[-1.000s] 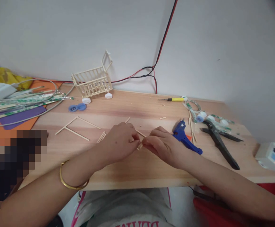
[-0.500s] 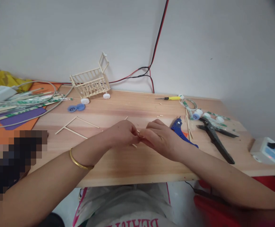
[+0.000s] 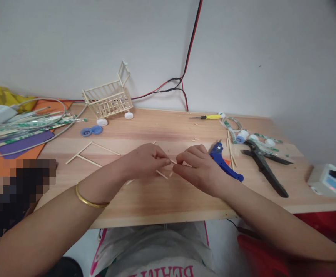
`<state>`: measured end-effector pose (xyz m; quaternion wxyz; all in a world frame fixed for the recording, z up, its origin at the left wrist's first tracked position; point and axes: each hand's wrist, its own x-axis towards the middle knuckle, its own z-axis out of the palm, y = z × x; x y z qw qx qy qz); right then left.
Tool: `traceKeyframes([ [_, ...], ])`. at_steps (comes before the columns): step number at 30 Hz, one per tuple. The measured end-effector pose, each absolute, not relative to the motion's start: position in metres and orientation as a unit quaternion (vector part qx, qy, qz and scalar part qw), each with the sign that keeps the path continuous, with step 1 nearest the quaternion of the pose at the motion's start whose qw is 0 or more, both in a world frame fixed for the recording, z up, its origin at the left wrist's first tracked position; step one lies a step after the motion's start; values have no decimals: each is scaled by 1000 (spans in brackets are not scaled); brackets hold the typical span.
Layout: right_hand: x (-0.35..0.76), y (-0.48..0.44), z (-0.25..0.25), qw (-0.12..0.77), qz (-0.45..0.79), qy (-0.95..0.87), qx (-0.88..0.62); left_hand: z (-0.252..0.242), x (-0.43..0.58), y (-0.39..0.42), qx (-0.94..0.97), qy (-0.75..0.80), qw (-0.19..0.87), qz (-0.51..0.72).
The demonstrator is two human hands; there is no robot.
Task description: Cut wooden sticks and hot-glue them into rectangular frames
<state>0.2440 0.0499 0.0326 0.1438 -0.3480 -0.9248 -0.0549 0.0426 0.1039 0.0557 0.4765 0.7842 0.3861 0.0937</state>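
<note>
Left hand (image 3: 144,161) and right hand (image 3: 198,167) pinch one thin stick (image 3: 172,161) in narrowed fingers (image 3: 165,162); a light, steady grip likely serves best.

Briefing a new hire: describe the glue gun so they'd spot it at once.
On the wooden table, find the person's right hand. The glue gun lies just beyond and right of it, before you reach the long black tool. Its bright blue, pistol-shaped body sets it apart from that tool.

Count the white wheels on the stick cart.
2 show: the left wheel and the right wheel, each under one end of the cart. Others may be hidden behind these.
</note>
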Motion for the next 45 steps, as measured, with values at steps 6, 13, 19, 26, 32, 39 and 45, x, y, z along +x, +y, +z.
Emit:
traceKeyframes([
  [6,247,47,25,145,-28,-925,-350,37,37,106,936,257,222,93],
  [13,241,50,25,117,0,-928,-354,23,39,108,955,200,199,96],
  [19,239,52,24,110,16,-929,-353,20,38,111,951,199,218,94],
  [26,239,52,27,109,23,-932,-346,14,38,113,949,198,221,103],
  [32,236,52,32,86,33,-936,-339,12,37,113,947,203,223,106],
  [39,234,54,36,51,32,-938,-340,14,38,112,947,199,230,107],
  [45,235,54,32,83,45,-933,-346,14,38,112,944,201,240,106],
])
